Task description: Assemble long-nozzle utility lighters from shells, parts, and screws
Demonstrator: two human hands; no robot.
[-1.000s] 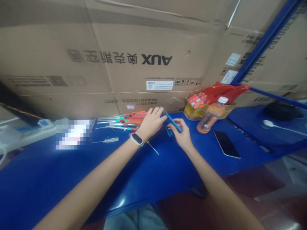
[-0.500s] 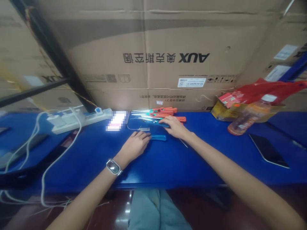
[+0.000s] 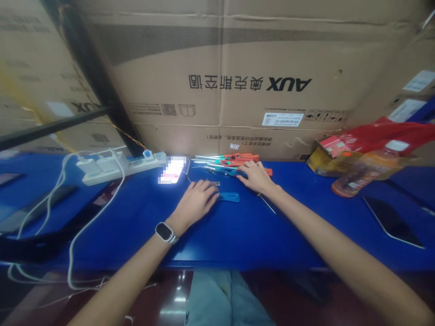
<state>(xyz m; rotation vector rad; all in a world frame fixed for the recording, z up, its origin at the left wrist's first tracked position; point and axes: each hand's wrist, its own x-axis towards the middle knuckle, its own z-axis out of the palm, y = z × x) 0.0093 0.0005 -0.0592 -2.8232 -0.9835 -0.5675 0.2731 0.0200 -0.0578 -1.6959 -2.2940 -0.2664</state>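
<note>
My left hand (image 3: 197, 201), with a watch on its wrist, is closed over the left end of a translucent blue plastic handle piece (image 3: 230, 197) low on the table. A small clear strip (image 3: 215, 183) lies just beyond its fingers. Farther back, several stick lighters with orange handles (image 3: 243, 158) and metal rods lie in a pile. My right hand (image 3: 256, 175) reaches to the front of this pile, fingers curled on a blue-handled lighter (image 3: 227, 171); its grip is partly hidden. Below the right wrist rests a thin metal rod (image 3: 267, 203) with a yellowish end.
A lit phone (image 3: 173, 171) lies left of the pile, beside a white power strip (image 3: 136, 168) with trailing cables. At right are a drink bottle (image 3: 369, 170), a yellow box (image 3: 321, 158), a red bag (image 3: 384, 129) and a dark phone (image 3: 390, 222). Large cartons (image 3: 163, 59) stand behind the blue table.
The view has shifted slightly left. My right hand has brought the blue lighter in against the pile. My left hand and the blue handle piece have moved slightly left relative to the table.
</note>
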